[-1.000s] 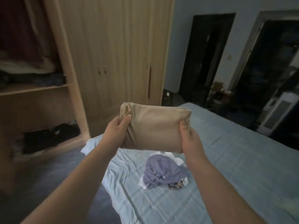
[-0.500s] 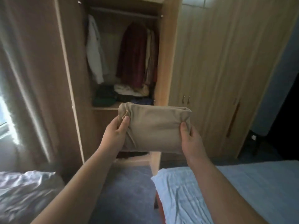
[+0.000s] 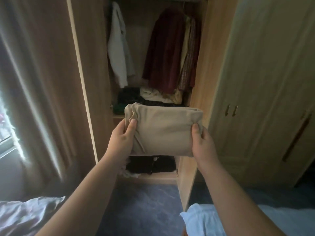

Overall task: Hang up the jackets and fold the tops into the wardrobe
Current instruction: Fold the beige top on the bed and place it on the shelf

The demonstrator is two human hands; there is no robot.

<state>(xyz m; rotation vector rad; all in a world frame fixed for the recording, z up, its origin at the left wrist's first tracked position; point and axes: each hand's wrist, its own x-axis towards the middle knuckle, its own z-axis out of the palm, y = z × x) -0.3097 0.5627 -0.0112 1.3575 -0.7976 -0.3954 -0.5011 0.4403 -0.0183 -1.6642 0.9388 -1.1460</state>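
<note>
The pale blue bed corner [image 3: 201, 218] now sits low in your view, short of the wardrobe [image 3: 199, 82]; a second ago the bed filled it, so you have turned to face the open compartment. Your left hand [image 3: 121, 140] and right hand [image 3: 202, 142], apart, each pinch one end of the folded beige top [image 3: 163, 132], gripped as before, in the air before the wardrobe's middle shelf [image 3: 117, 116]. Inside the wardrobe hang a white jacket [image 3: 117, 48] and a dark red jacket [image 3: 163, 53]. Shelving looks next.
</note>
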